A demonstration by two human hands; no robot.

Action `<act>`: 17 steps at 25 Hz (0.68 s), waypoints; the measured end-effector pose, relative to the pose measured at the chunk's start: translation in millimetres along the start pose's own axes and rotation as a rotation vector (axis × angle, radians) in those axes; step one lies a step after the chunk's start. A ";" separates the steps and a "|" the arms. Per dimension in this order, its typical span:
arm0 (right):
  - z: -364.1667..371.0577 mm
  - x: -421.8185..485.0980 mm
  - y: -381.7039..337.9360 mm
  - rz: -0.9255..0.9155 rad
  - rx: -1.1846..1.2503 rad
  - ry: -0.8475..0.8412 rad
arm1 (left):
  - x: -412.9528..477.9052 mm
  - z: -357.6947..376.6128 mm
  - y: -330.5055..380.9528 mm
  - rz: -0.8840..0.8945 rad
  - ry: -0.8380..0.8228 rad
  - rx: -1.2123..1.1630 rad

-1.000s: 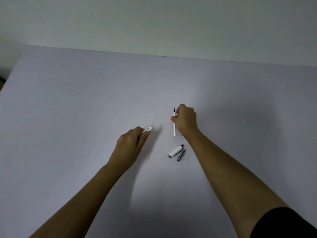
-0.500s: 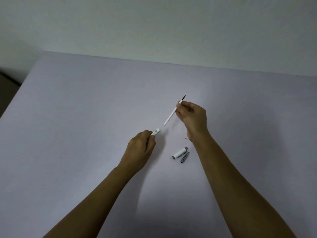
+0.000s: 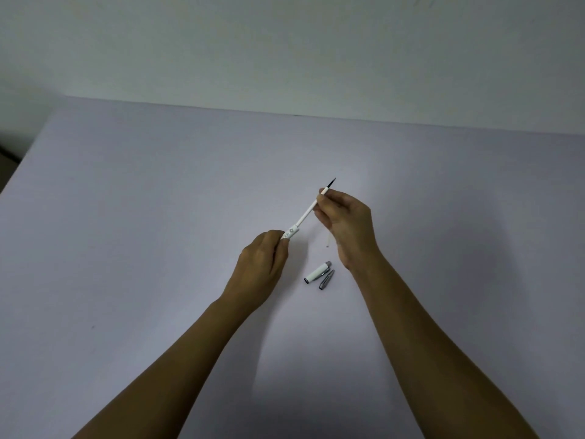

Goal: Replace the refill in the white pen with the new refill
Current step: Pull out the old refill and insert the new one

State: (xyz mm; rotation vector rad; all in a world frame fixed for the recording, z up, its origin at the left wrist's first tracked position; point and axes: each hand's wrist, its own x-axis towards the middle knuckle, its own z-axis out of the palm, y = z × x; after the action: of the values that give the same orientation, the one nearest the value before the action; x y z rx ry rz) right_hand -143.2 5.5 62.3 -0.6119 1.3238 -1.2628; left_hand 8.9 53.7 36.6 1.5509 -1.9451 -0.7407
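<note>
My left hand (image 3: 261,264) grips the white pen barrel (image 3: 291,233), whose patterned open end sticks out past my fingers. My right hand (image 3: 346,218) pinches a thin white refill (image 3: 307,213) near its dark tip, which points up and right. The refill's lower end meets the barrel's open mouth. On the table below my right hand lie a white pen cap (image 3: 317,272) and a small grey tip piece (image 3: 326,279), side by side. A thin pale stick (image 3: 328,240), perhaps another refill, shows partly from under my right hand.
The work sits on a wide lilac table (image 3: 142,217). Its far edge meets a pale wall (image 3: 285,52), and its left edge drops off at the left of the view.
My right hand lifted the refill off the table and swung its lower end toward the barrel. My left hand brought the barrel up to it, and the two now meet.
</note>
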 end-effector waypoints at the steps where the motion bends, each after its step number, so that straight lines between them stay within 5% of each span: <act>1: -1.1 -2.3 0.0 0.010 -0.019 -0.016 | 0.5 -0.2 1.9 0.010 -0.001 0.014; 9: -19.1 -6.5 -4.1 -0.132 -0.529 -0.040 | 4.8 -3.0 11.5 0.030 0.028 0.055; 14: -50.8 -10.3 33.3 -0.070 -0.711 0.231 | 1.1 -2.0 16.0 0.008 0.038 0.032; 17: -63.2 -25.8 74.4 0.023 -0.838 0.188 | -2.8 -2.1 16.3 0.001 0.039 0.026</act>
State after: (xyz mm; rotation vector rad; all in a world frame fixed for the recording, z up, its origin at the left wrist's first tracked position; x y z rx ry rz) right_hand -172.3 69.6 -10.0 -1.0613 2.0203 -0.7129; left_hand -0.2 59.3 49.4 1.5683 -1.9345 -0.6827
